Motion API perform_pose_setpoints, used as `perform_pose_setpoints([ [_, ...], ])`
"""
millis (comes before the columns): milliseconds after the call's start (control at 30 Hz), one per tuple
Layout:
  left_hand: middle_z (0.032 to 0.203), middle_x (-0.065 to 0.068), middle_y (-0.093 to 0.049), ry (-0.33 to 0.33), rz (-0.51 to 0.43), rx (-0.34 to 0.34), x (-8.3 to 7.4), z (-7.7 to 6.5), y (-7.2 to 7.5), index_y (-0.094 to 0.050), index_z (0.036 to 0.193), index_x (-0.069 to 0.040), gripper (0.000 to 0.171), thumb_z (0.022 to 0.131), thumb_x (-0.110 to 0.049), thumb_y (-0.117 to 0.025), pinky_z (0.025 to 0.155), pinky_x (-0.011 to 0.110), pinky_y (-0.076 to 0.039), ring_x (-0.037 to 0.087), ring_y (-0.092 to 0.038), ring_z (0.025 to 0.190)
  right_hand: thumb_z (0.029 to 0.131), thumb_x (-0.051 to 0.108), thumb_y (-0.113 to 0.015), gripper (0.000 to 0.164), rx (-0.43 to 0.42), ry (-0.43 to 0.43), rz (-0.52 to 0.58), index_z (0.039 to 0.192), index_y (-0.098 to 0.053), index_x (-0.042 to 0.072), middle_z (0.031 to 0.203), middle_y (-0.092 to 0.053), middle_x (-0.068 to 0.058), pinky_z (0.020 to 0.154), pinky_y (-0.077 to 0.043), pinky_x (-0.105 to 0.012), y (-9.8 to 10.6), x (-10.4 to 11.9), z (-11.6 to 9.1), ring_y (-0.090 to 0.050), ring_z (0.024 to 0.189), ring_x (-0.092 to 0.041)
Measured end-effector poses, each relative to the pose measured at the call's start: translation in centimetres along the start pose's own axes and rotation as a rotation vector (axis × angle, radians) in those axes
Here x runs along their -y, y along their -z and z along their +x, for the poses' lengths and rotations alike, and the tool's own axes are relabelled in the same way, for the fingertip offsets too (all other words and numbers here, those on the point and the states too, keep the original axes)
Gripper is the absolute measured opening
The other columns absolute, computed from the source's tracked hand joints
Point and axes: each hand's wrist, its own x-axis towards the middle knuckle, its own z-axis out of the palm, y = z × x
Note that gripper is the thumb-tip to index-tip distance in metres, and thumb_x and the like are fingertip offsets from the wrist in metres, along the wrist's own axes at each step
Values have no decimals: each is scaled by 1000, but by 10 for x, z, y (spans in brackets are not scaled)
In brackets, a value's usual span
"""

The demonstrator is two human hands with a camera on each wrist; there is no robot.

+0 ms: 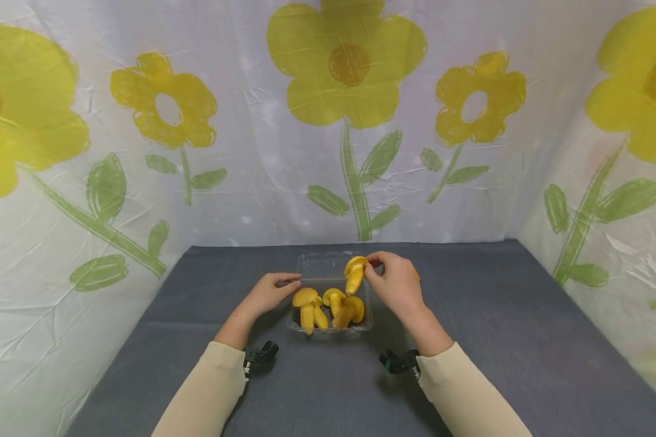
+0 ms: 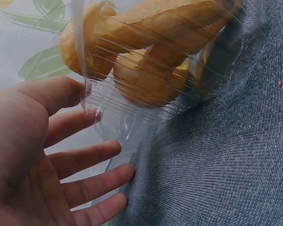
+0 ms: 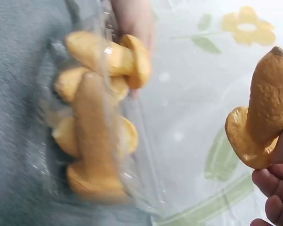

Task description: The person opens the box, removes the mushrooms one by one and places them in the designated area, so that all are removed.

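A clear plastic clamshell box (image 1: 365, 323) lies with its lid folded back on the dark tabletop. Several yellow-brown mushrooms fill it, among them one with a broad cap (image 1: 305, 297) at the left. My right hand (image 1: 398, 285) pinches another mushroom (image 1: 354, 276) by its cap, above the box's right back part. In the right wrist view this mushroom (image 3: 270, 96) is apart from those in the box. My left hand (image 1: 271, 294) rests at the box's left side, thumb (image 2: 68, 94) and index fingertip at its corner, the remaining fingers spread and straight.
A bit of something yellow (image 1: 417, 274) shows behind my right hand. The dark cloth-covered table (image 1: 470, 340) stretches out on both sides. White curtains (image 1: 240, 152) printed with yellow flowers enclose the back and both sides. Each wrist wears a black strap (image 1: 262, 352).
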Motion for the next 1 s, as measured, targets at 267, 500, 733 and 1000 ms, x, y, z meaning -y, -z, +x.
perform_pose_setpoints([
  [267,139,14,-63,-9,2,-2,0,-2,0,-64,141,-7,42,105,-28,-63,98,56,-51,40,-56,128,100,17,-68,20,-15,-61,31,114,-78,6,102,-75,-8,49,-43,-32,22,-10,7,-52,53,-15],
  [500,141,13,-62,-7,-17,-13,3,-1,-3,-65,141,-10,40,105,-28,-63,100,58,-49,40,-53,132,100,18,-68,21,-36,-96,58,114,-78,6,90,-74,-7,43,-41,-31,34,-21,9,-51,46,-18],
  [733,139,13,-63,6,-27,-21,6,-4,-3,-66,139,-9,40,105,-28,-64,95,55,-52,39,-57,127,100,19,-68,22,-32,-152,73,113,-79,6,93,-73,-10,45,-38,-29,40,-34,11,-51,53,-20],
  [1000,139,12,-63,5,-15,-16,4,1,-1,-66,140,-11,41,104,-30,-64,92,53,-54,38,-59,124,101,19,-66,24,-42,-207,66,117,-78,5,101,-75,-13,54,-49,-32,49,-50,17,-62,66,-20],
])
